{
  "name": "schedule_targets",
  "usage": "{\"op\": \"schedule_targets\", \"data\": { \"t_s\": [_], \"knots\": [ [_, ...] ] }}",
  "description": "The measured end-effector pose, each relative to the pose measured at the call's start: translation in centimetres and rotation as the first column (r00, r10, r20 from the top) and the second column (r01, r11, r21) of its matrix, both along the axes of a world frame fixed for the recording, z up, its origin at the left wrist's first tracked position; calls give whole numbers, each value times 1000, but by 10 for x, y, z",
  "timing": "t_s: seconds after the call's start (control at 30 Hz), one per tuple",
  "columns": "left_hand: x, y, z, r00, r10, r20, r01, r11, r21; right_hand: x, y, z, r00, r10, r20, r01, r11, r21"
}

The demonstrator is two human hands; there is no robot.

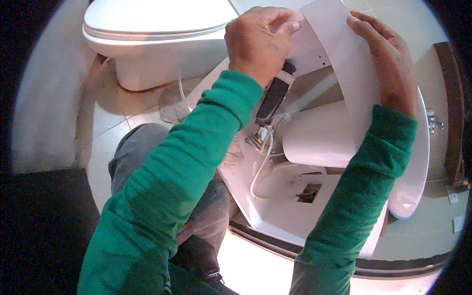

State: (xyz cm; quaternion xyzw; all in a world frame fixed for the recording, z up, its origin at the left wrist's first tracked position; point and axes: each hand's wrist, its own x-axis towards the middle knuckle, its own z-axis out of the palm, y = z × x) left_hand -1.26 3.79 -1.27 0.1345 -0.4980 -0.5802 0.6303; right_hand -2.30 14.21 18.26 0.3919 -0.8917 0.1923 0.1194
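My left hand (259, 42) is closed, thumb and fingers curled together near the upper left edge of a white panel (339, 49). What that pinch holds, if anything, is too small to make out. At the panel's right edge, my right hand (386, 46) grips it with bent fingers. The panel slants down in front of an open white cabinet (255, 196). Below my left wrist rests a black and grey rectangular device (274, 96), partly hidden by the hand. Beneath it a pale flexible hose (268, 152) curves down beside a rounded white ceramic body (314, 135).
A white toilet (157, 39) with its lid down stands at upper left. A basin rim (418, 162) juts out at right, with a chrome tap (433, 122). A dark square opening (309, 193) shows inside the cabinet. My bent knees (132, 152) are close to the cabinet's left side.
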Motion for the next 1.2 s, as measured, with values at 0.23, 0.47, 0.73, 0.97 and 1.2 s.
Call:
{"op": "schedule_targets", "data": {
  "t_s": [0.23, 0.47, 0.73, 0.97, 1.2],
  "knots": [
    [1, -19, 1, 989, -51, 140, 75, 982, -174, -28, 5, 0, 980, 128, -152, -132, 991, -16],
    [16, -50, 10, 847, -530, -43, 531, 847, 24, -39, 5, -8, 998, 65, 23, -57, 967, -248],
    [9, -56, 0, 857, -499, 129, 497, 866, 50, -22, 1, -13, 998, 32, 50, -17, 956, -293],
    [13, -44, 8, 981, -14, 196, 77, 945, -319, -25, 4, -11, 1000, -27, 16, 30, 971, -239],
    [13, -44, 10, 983, 29, 179, 42, 925, -377, -40, 8, -13, 986, 91, 139, -43, 948, -314]
  ]
}}
